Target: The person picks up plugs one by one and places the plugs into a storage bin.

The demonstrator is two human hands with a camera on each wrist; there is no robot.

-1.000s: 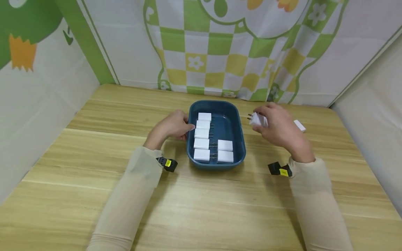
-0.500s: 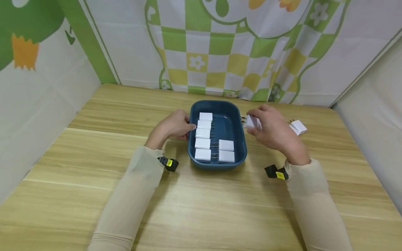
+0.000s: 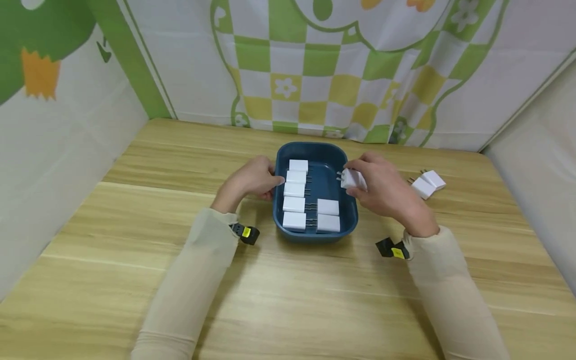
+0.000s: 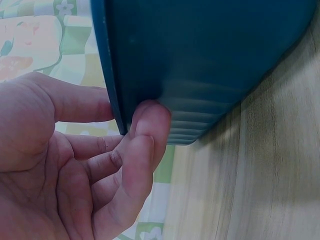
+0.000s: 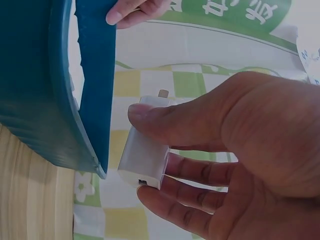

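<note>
A dark blue plastic bin stands mid-table, with several white charger plugs lying in it. They form a column along its left side, and two more sit at the near right, prongs facing the column. My left hand pinches the bin's left rim, thumb over the edge and fingers against the outer wall. Between thumb and fingers, my right hand holds another charger plug over the bin's right rim, prongs pointing left. A small port shows in its end in the right wrist view.
Two white charger plugs lie together on the wooden table, to the right of my right hand. A patterned green, yellow and white curtain hangs behind the table's far edge.
My right hand has moved left with the charger plug, from beside the bin to over its right rim. The two plugs on the table have come into fuller view. My left hand keeps its grip.
</note>
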